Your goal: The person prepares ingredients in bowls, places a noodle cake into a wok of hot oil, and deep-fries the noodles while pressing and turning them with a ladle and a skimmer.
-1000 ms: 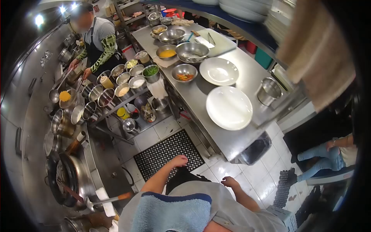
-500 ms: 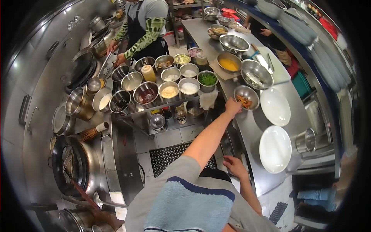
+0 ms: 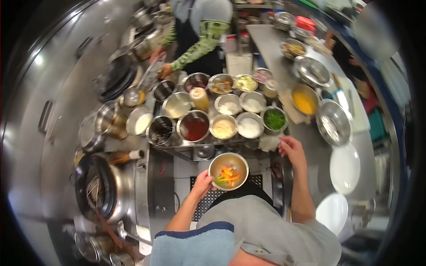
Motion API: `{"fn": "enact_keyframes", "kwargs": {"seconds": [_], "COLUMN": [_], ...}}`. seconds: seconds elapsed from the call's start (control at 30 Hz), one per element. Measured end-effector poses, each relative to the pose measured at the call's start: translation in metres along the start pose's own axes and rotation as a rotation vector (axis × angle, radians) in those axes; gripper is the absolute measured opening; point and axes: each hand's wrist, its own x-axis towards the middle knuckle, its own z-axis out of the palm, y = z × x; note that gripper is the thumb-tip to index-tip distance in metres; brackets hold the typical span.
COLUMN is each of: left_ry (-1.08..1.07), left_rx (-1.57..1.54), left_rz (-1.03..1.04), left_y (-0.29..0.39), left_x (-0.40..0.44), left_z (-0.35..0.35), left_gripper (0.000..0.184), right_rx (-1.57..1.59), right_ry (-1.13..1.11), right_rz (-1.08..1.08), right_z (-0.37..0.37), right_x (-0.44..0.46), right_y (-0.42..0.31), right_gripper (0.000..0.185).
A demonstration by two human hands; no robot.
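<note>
My left hand [image 3: 203,185] grips the rim of a small steel bowl [image 3: 243,176] in front of my body. In that bowl lie orange strips, probably carrot [image 3: 230,174], with a few green pieces. My right hand [image 3: 293,151] is raised at the right, its fingers loosely bent and apart, nothing seen in them. Close to its fingertips, a pale cloth [image 3: 269,142] hangs at the corner of the ingredient stand. Just beyond is a steel pot of chopped greens [image 3: 274,119]. A bowl of dark red sauce [image 3: 193,125] and a bowl of white granules [image 3: 249,125] stand nearby.
At left is a wok [image 3: 95,186] with a ladle across it, beside a bamboo brush [image 3: 126,156]. On the right counter are white oval plates [image 3: 345,169], a steel bowl [image 3: 333,122] and a bowl of yellow liquid [image 3: 304,99]. A co-worker in green patterned sleeves [image 3: 206,44] stands ahead.
My left hand has brought the bowl of orange strips from the right counter to in front of my body. My right hand has risen toward the hanging cloth. The view has turned.
</note>
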Motion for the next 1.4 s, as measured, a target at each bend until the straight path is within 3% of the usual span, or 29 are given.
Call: {"fn": "enact_keyframes", "kwargs": {"seconds": [0.1, 0.17, 0.23, 0.3, 0.37, 0.43, 0.57, 0.67, 0.73, 0.77, 0.83, 1.03, 1.1, 1.3, 1.4], "left_ry": [0.267, 0.361, 0.423, 0.487, 0.554, 0.565, 0.525, 0.494, 0.488, 0.477, 0.422, 0.198, 0.175, 0.128, 0.140], "left_rx": [-0.122, -0.202, -0.255, -0.295, -0.366, -0.384, -0.377, -0.356, -0.386, -0.395, -0.386, -0.316, -0.284, -0.212, -0.235], "left_rz": [0.070, 0.152, 0.237, 0.316, 0.354, 0.382, 0.422, 0.470, 0.475, 0.472, 0.443, 0.368, 0.312, 0.225, 0.201], "left_y": [0.016, 0.021, 0.031, 0.039, 0.047, 0.047, 0.054, 0.069, 0.091, 0.102, 0.112, 0.121, 0.130, 0.149, 0.152], "left_x": [-0.047, -0.058, -0.059, -0.054, -0.054, -0.055, -0.045, -0.033, -0.030, -0.027, -0.019, 0.009, 0.016, 0.038, 0.047], "left_z": [-0.031, -0.037, -0.030, -0.019, -0.005, -0.007, -0.033, -0.053, -0.054, -0.055, -0.059, -0.056, -0.047, -0.018, -0.007], "left_gripper": [0.024, 0.024, 0.023, 0.023, 0.031, 0.035, 0.022, 0.010, 0.007, 0.006, 0.006, 0.006, 0.006, 0.012, 0.014], "right_rx": [-0.086, -0.351, -0.823, -1.176, -1.410, -1.507, -1.375, -1.374, -1.279, -1.229, -1.333, -1.291, -1.221, -1.346, -1.238], "right_ry": [-0.107, 0.000, 0.221, 0.057, -0.009, -0.177, -0.182, -0.140, -0.172, -0.170, -0.116, -0.153, -0.163, -0.076, -0.031], "right_rz": [-0.212, -0.318, -0.532, -0.350, -0.445, -0.353, -0.417, -0.321, -0.484, -0.557, -0.404, -0.391, -0.537, -0.454, -0.439], "right_z": [0.037, 0.061, 0.077, 0.078, 0.083, 0.081, 0.082, 0.094, 0.090, 0.082, 0.089, 0.086, 0.072, 0.082, 0.089], "right_x": [0.145, 0.233, 0.311, 0.388, 0.400, 0.412, 0.412, 0.397, 0.401, 0.406, 0.389, 0.393, 0.415, 0.405, 0.392], "right_y": [0.019, 0.009, 0.022, 0.046, 0.048, 0.050, 0.051, 0.037, 0.051, 0.054, 0.037, 0.032, 0.057, 0.060, 0.040], "right_gripper": [0.022, 0.025, 0.028, 0.025, 0.026, 0.037, 0.026, 0.023, 0.024, 0.025, 0.030, 0.022, 0.019, 0.020, 0.015]}}
